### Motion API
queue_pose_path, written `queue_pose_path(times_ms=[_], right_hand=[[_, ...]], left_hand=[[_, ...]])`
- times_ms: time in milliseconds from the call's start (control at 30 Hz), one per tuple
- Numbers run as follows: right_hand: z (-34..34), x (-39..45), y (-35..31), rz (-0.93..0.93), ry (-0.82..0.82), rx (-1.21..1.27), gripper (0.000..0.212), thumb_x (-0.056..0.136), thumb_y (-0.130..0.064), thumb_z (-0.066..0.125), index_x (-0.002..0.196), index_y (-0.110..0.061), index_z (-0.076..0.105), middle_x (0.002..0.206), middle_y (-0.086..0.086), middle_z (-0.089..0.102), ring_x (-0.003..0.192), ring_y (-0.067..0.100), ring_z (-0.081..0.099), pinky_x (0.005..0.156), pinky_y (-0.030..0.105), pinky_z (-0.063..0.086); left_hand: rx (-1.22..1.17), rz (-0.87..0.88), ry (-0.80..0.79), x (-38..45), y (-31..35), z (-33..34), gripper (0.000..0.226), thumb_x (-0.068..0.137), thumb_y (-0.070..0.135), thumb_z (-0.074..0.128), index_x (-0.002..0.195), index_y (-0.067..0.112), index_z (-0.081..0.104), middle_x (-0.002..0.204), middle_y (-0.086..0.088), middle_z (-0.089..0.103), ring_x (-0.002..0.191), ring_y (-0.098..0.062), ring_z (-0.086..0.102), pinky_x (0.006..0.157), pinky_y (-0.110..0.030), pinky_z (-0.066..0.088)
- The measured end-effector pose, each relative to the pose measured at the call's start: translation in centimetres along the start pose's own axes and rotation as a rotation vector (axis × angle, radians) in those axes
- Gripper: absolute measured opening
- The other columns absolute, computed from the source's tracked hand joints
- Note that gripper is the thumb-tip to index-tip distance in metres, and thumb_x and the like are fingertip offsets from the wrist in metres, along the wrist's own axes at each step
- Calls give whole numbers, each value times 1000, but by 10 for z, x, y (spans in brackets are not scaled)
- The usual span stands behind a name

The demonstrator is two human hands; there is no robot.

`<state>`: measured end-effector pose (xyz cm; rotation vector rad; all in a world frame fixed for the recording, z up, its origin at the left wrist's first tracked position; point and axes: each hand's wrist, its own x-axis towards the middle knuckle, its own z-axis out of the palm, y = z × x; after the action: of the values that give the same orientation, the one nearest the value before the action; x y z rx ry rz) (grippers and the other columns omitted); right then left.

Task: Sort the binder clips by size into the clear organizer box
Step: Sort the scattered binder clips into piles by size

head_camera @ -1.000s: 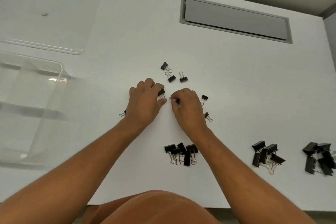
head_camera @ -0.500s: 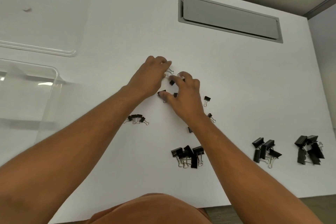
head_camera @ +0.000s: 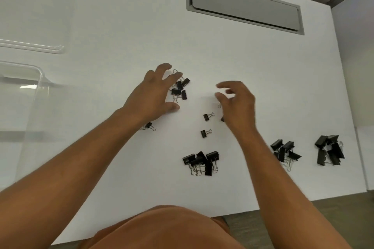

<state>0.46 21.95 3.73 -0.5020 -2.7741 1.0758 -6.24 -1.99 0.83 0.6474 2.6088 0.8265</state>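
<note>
Black small binder clips (head_camera: 180, 88) lie in a loose cluster on the white table (head_camera: 121, 26), directly under and just beyond the fingertips of the left hand (head_camera: 153, 93). That hand is spread wide, fingers extended and apart, thumb out toward the near side; it holds nothing. The clips in this cluster point several ways, with no common long axis; wire handles show at the far and near edges of the cluster.

The right hand (head_camera: 237, 105) hovers with fingers loosely curled and thumb apart from the forefinger; nothing is visibly pinched. Just inboard of its palm lies one small clip (head_camera: 207, 116), black body toward the left hand, wire handles pointing toward the right hand and slightly away. A second small clip (head_camera: 205, 133) lies nearer the person, oriented the same way. A dark edge shows under the heel of the right hand; what it is cannot be told.

Beneath the left wrist lies another small clip (head_camera: 150, 126), handles pointing toward the right hand.

Nearer the person, between the two forearms, sits a pile of medium clips (head_camera: 201, 160), most handles pointing toward the person. Outboard of the right forearm are two further piles of larger clips (head_camera: 285, 150) and largest clips (head_camera: 328, 150), mixed in direction.

The clear organizer box (head_camera: 30, 79) stands well outboard of the left hand, with a clear lid (head_camera: 40, 26) beyond it. A grey cable hatch (head_camera: 242, 4) is set into the table, beyond both hands.
</note>
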Motion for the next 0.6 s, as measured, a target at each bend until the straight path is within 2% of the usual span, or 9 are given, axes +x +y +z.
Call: queue_pose_path(times_ms=[100,167,267,400,533,600], right_hand=[[-30,-12,23,182,-85,-58,28,92,-18,77,118,-25,70,120,-10,65,101,12,61,76,7,43],[-38,-22,35,245,-158,-66,36,90,-20,80,122,-26,67,123,-8,63,101,14,61,76,10,42],[-37,-37,45,273,-193,-27,41,86,-19,84,123,-25,67,121,-8,64,99,15,62,77,12,43],[-23,-49,50,226,-207,42,39,83,-14,84,118,-24,71,112,-11,66,93,6,61,77,10,44],[-13,-53,53,74,-206,62,25,87,-5,78,109,-17,75,100,-6,70,87,3,64,81,19,54],[-15,-52,57,43,-229,80,25,88,-6,77,111,-16,74,101,-6,71,89,5,65,82,21,55]], left_hand=[[4,11,11,14,4,5,69,88,31,79,150,26,49,153,3,39,132,-27,43,95,-45,51],[-27,7,18,22,7,4,59,90,29,78,144,23,56,145,0,46,127,-28,50,95,-45,50],[-38,-4,39,22,12,1,58,89,33,79,141,23,57,145,2,44,120,-26,54,90,-39,48],[-45,-20,91,-9,30,13,53,86,32,82,134,24,62,129,1,53,93,-16,53,83,-29,40],[-29,-46,-90,-43,63,53,56,87,38,80,137,27,59,113,7,61,95,-9,54,81,-27,37],[-31,-107,-93,-49,80,71,59,90,40,76,143,27,54,111,8,60,94,-8,52,81,-28,40]])
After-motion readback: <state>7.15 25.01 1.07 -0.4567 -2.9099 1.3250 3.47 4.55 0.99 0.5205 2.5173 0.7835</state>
